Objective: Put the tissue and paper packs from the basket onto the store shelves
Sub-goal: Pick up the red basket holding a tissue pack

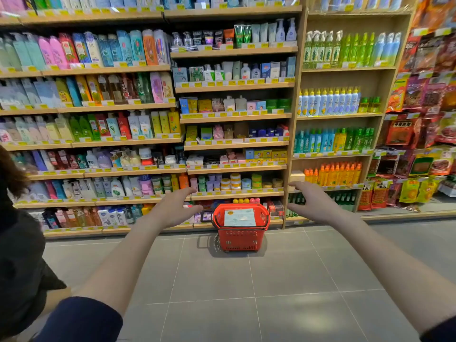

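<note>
Hands are stretching out empty, left hand [172, 208] and right hand [313, 203] spread wide to either side, seemingly readying to lift the pale tissue pack [239, 217] lying atop the red basket [240, 239] sitting on the floor by the shelves [234, 193]

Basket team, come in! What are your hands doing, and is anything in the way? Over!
Left hand and right hand open, empty, stretched toward red basket. Pale pack on top inside. Floor between: nothing in the way.

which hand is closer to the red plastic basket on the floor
Left, narrowly. The left hand hovers open just left of the red plastic basket; the right hand hovers open slightly farther off to its right.
</note>
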